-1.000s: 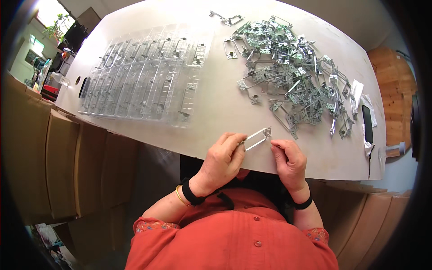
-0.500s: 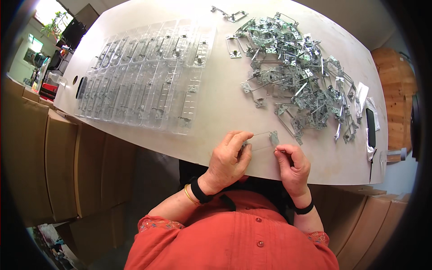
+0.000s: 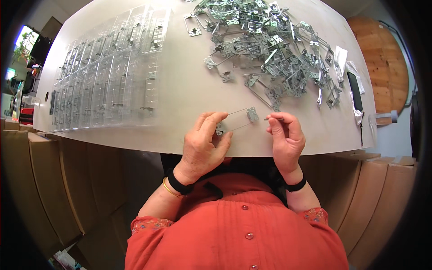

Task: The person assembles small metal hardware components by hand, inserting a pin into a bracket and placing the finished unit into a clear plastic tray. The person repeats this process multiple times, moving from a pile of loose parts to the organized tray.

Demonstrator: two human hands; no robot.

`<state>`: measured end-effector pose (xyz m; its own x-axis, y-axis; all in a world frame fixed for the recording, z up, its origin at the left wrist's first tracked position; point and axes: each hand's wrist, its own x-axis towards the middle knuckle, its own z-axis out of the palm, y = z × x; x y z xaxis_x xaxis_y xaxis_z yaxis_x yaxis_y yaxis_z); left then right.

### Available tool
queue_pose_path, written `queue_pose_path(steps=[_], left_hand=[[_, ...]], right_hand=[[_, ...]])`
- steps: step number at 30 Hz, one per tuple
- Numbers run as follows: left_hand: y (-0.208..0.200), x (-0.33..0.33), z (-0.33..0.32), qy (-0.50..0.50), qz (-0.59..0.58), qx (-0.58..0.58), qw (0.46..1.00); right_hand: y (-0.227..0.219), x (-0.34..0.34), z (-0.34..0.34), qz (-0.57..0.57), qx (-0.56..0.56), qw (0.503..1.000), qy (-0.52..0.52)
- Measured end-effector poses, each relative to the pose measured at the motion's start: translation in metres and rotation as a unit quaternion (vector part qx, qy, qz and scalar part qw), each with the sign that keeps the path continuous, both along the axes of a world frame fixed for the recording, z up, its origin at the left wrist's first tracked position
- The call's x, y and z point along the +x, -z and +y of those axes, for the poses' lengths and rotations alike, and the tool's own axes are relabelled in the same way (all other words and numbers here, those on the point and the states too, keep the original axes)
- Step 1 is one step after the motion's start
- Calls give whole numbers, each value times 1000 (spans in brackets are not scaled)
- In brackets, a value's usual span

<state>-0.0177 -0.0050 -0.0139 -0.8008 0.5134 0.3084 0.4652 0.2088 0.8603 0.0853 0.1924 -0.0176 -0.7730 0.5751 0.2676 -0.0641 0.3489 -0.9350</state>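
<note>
- Left hand [image 3: 201,143] pinches one end of metal bracket [image 3: 252,115], near front edge of table [image 3: 180,96].
- Right hand [image 3: 287,137] grips thin pin [image 3: 267,119], just right of bracket's free end.
- Bracket pile [image 3: 274,51] beyond.

Your two hands [image 3: 201,141] [image 3: 288,139] hold one bracket [image 3: 252,114] and one thin rod [image 3: 267,119]; you wear two wristbands [image 3: 181,183] [image 3: 295,185], one bracelet [image 3: 168,189]; piled brackets [image 3: 280,56] are too tangled to count.

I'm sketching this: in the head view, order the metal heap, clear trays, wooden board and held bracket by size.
Metal heap and clear trays: too alike to rank
Wooden board
Bracket, in the left hand
</note>
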Motion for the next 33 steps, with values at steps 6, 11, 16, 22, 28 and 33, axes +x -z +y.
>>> queue_pose_path(steps=[6,11,16,22,28,33], left_hand=[[-1,-3,-4,36,34,-14,999],[-3,-2,-5,40,17,-14,999],[-2,-2,-5,50,28,-10,998],[-1,-2,-6,51,30,-6,998],[0,-3,-6,52,33,-4,998],[0,-3,-5,50,40,-4,998]], right_hand=[[2,-9,-4,24,-54,998,-15],[3,-10,-4,3,-58,998,-12],[4,-12,-5,-16,-36,999,-3],[3,-14,-5,-24,8,1000,-9],[-1,-15,-5,-34,27,999,-13],[-4,-15,-5,-43,26,999,-15]])
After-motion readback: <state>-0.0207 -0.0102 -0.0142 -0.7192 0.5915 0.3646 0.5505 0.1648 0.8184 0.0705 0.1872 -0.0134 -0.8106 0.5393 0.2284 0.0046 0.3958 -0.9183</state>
